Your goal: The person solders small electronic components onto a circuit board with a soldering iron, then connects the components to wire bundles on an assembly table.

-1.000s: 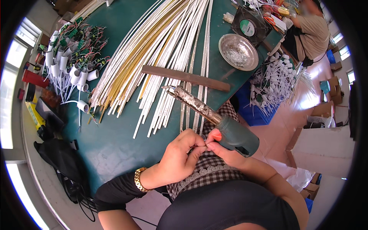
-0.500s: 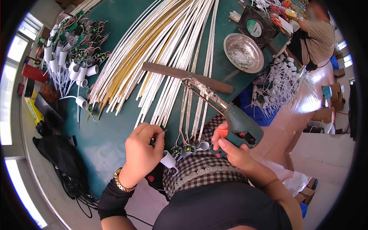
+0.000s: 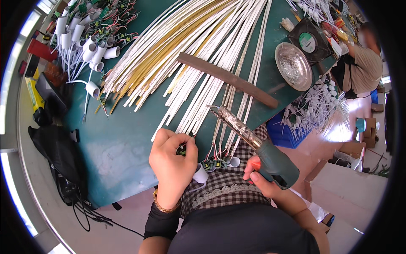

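Observation:
A small green circuit board (image 3: 181, 150) shows between the bent fingers of my left hand (image 3: 172, 163), which pinches it beside the near ends of the white LED strips (image 3: 186, 114). My right hand (image 3: 264, 183) grips a dark green soldering gun (image 3: 279, 163). Its metal barrel slants up and left over the strips, the tip apart from my left hand. Between my hands, several small boards with wires (image 3: 215, 164) hang at the table edge, joined to strip ends. A white plastic cap (image 3: 200, 172) hangs just right of my left hand, and another cap (image 3: 234, 161) lies nearer the gun.
A brown bar (image 3: 228, 80) lies across the strips. Beyond it are a metal dish (image 3: 292, 70) and a black fan (image 3: 308, 41). Capped boards (image 3: 80, 38) are heaped at far left. A blue bin (image 3: 279, 130) with white parts stands right; a person (image 3: 363, 63) sits beyond.
The view has shifted, so the table things appear farther right. My soldering gun has come back from the brown bar, its tip now nearer me. My left hand still pinches the board.

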The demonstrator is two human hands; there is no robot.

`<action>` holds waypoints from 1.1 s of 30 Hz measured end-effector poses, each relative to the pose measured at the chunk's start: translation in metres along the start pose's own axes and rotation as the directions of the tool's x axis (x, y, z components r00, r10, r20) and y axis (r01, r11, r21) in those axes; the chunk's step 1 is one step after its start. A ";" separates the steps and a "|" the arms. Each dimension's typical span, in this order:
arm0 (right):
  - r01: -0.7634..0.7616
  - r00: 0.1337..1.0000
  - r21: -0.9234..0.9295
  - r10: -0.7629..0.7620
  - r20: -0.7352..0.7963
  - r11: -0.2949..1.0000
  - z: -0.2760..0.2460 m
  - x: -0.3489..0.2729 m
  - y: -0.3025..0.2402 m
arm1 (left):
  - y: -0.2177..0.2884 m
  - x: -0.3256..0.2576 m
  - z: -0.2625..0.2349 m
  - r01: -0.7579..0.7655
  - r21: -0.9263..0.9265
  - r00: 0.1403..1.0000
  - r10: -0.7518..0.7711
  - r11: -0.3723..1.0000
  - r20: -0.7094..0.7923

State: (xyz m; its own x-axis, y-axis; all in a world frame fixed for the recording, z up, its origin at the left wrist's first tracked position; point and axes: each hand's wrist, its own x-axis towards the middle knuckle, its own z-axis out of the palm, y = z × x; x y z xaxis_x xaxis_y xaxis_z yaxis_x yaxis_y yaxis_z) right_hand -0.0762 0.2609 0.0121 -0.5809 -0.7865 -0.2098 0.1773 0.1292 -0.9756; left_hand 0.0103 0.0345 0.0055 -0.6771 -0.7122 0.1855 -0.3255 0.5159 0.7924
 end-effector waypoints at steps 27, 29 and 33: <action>0.175 0.984 -0.609 -0.148 0.094 0.774 -0.004 -0.006 -0.018 | -0.003 -0.004 0.007 -0.022 -0.034 0.991 0.017 0.999 -0.132; 0.133 0.991 -0.476 -0.100 0.093 0.869 -0.004 -0.009 -0.017 | -0.002 -0.004 0.007 -0.014 -0.035 0.991 0.009 0.999 -0.136; 0.195 0.979 -0.344 -0.161 0.125 0.918 -0.006 -0.016 -0.013 | -0.003 -0.005 0.006 -0.008 -0.005 0.991 0.007 1.000 -0.137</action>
State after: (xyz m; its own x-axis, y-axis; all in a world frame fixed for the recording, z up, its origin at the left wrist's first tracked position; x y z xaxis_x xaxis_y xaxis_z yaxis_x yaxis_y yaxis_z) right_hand -0.0736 0.2757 0.0276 -0.4982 -0.8661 -0.0404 -0.2237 0.1734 -0.9591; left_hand 0.0103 0.0393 -0.0018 -0.5827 -0.7670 0.2685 -0.3171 0.5188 0.7939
